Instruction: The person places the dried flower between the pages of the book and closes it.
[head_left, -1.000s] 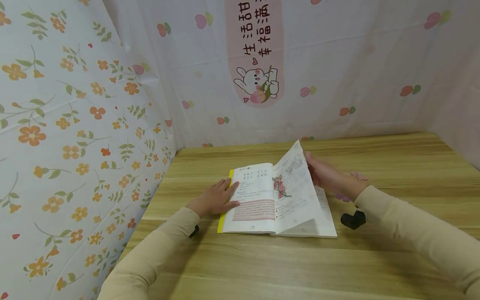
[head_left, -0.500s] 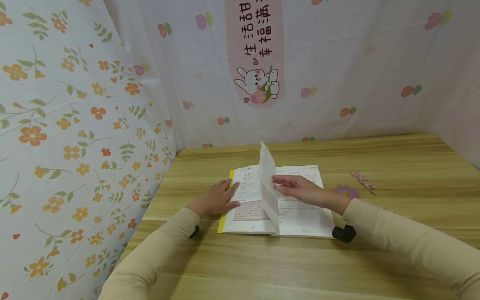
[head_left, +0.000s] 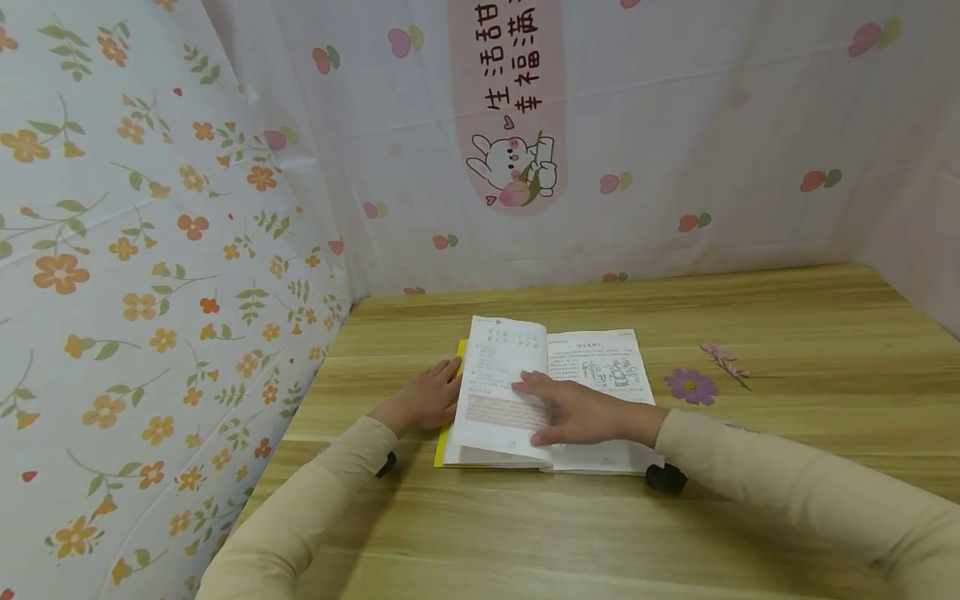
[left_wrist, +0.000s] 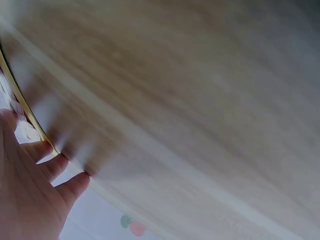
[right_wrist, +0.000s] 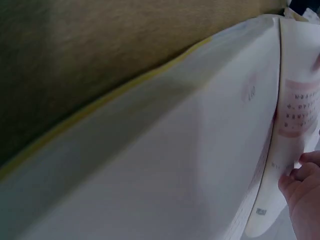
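An open book (head_left: 596, 354) with a yellow cover edge (head_left: 442, 454) lies on the table in the head view. A leaf (head_left: 495, 429) lies over its left side, its lower edge lifted slightly. My right hand (head_left: 581, 408) is over the inner part of that leaf near the spine, fingers spread; whether it presses or hovers I cannot tell. At the book's left edge my left hand (head_left: 423, 398) rests, its fingertips partly hidden by the leaf. In the left wrist view the left hand's fingers (left_wrist: 75, 187) touch the tabletop beside the yellow edge. Printed pages (right_wrist: 300, 105) show near the right hand (right_wrist: 307, 192).
Right of the book lie a purple flower (head_left: 691, 387) and a thin pink flower sprig (head_left: 724, 363). A black object (head_left: 665, 479) shows beneath the right wrist. Printed cloth (head_left: 645, 125) hangs behind and to the left of the wooden table (head_left: 480, 533).
My right hand has moved left across the book, and the leaf has swung from the right side over to the left. The pink flowers seen within the book earlier are out of sight. The left hand stays.
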